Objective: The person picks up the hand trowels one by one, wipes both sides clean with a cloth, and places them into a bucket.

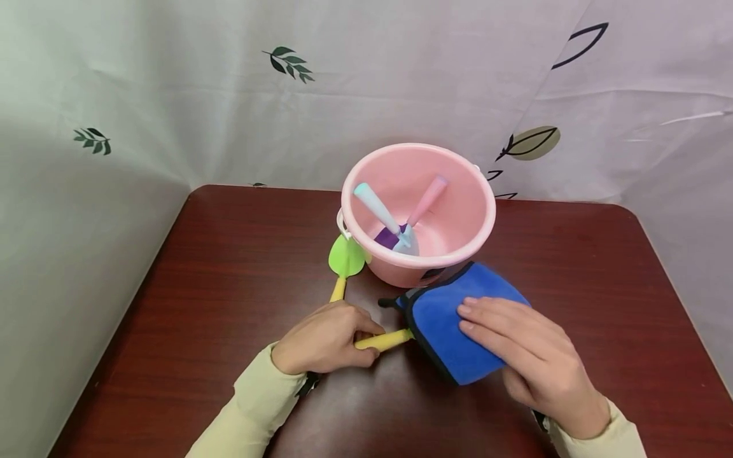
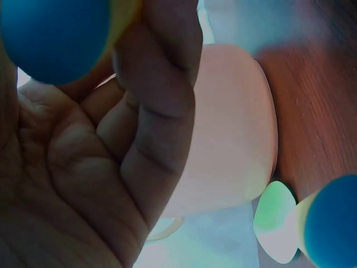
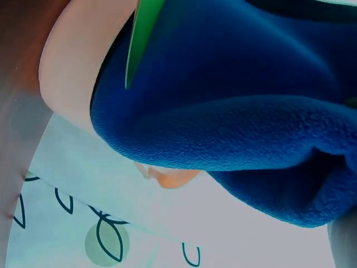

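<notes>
Okay, yellow-handled tool (image 1: 395, 338) is near side of the pink bucket (image 1: 395, 273). Left hand (image 1: 329, 337) grips its handle (image 1: 379, 343); right hand (image 1: 532, 356) holds the blue cloth (image 1: 452, 331) over its green end (image 3: 144, 42). Likely best: steady handle, cloth pressed evenly along the green.

A slim yellow-handled tool (image 1: 385, 341), gripped by its handle in the left hand (image 1: 326, 337), slants slightly upward to the right, its rounded blue end (image 2: 56, 39) showing in the left wrist view. From above, its green blade (image 3: 144, 42) is almost wholly covered by a soft blue cloth (image 1: 452, 327); the right wrist view shows the pointed blade against the plush. The cloth, edged in black with a small dark loop (image 1: 388, 303) at one corner, is folded, just in front of the pink bucket (image 1: 395, 275), under the right hand (image 1: 532, 359)
</notes>
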The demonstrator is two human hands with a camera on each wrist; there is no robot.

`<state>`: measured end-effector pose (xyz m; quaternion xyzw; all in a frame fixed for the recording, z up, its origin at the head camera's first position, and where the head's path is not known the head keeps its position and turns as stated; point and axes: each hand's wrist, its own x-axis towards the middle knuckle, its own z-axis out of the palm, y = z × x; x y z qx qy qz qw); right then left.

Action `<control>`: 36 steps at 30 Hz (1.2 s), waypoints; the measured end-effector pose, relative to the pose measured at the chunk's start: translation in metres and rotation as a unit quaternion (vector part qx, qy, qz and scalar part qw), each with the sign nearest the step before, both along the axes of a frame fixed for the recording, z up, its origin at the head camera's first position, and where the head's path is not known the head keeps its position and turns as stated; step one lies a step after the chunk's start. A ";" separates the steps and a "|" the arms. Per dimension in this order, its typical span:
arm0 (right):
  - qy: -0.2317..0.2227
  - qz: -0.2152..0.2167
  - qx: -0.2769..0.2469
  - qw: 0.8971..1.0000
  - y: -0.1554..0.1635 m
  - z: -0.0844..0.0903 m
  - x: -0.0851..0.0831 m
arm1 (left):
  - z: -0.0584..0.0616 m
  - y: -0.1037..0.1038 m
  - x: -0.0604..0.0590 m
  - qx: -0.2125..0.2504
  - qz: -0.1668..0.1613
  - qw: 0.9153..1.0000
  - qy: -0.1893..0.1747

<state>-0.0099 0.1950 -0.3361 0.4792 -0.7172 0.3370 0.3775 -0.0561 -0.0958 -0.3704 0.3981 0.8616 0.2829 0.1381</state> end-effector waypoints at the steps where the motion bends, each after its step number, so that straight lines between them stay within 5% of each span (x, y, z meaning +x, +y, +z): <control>1: -0.005 0.005 0.016 1.000 0.000 0.000 0.000 | 0.000 0.000 -0.001 0.002 0.003 1.000 -0.003; 10: -0.113 -0.031 0.149 0.982 0.000 -0.006 0.010 | -0.004 -0.001 -0.007 0.048 0.047 0.998 -0.009; 14: -0.142 -0.046 0.183 0.972 0.000 -0.015 0.011 | -0.005 -0.002 -0.007 0.077 0.047 0.995 -0.045; 23: -0.153 -0.040 0.217 0.963 -0.005 -0.024 0.009 | -0.006 -0.004 -0.004 0.174 0.102 0.960 -0.193; 30: -0.216 -0.052 0.265 0.939 -0.002 -0.026 0.010 | -0.006 -0.004 -0.003 0.185 0.129 0.945 -0.235; 36: -0.233 -0.059 0.276 0.930 -0.002 -0.029 0.009 | -0.004 -0.006 -0.004 0.179 0.136 0.945 -0.237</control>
